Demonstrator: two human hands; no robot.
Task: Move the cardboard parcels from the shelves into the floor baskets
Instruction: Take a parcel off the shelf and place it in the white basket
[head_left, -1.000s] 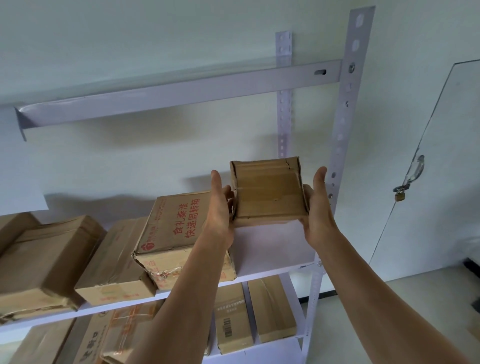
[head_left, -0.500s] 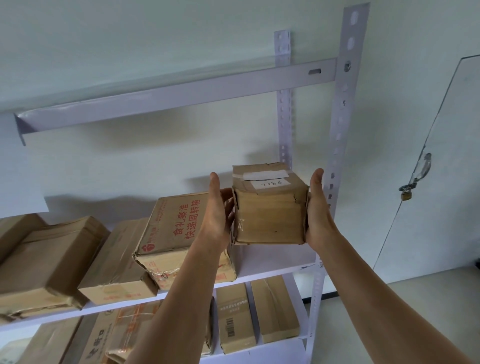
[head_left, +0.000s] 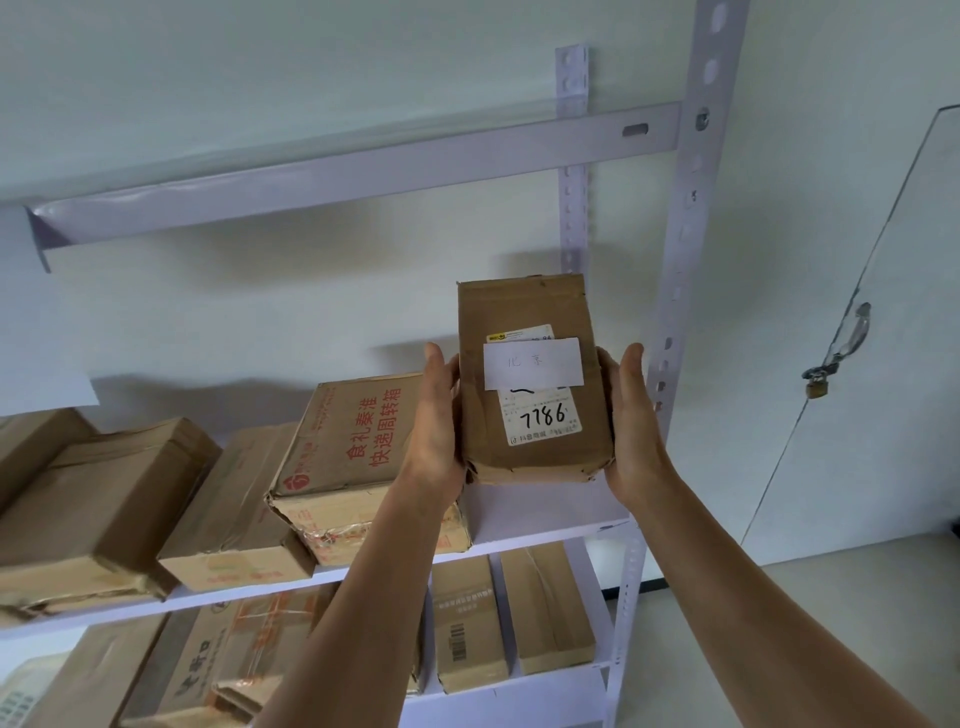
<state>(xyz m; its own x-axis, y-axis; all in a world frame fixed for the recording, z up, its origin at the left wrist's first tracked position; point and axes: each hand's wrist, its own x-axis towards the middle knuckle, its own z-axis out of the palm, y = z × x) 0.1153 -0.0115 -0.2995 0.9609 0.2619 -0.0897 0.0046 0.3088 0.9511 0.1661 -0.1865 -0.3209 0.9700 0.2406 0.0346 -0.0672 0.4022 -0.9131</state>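
Cardboard parcel (head_left: 535, 382), labelled 7786, is held upright in the air above the middle shelf (head_left: 545, 514), at 3 o'clock from the red-printed box (head_left: 358, 436); left hand (head_left: 434, 421) grips its 9 o'clock side, right hand (head_left: 631, 415) its 3 o'clock side, thumbs pointing to 12.

1. I see my left hand (head_left: 436, 415) and right hand (head_left: 631, 415) holding a cardboard parcel (head_left: 535, 457) between them, raised clear of the shelf (head_left: 545, 514).
2. Its white label (head_left: 543, 421) reads 7786.
3. A red-printed box (head_left: 353, 431) sits on that shelf, just beside my left wrist.
4. A padlock (head_left: 816, 388) hangs on the door (head_left: 893, 234) at right.
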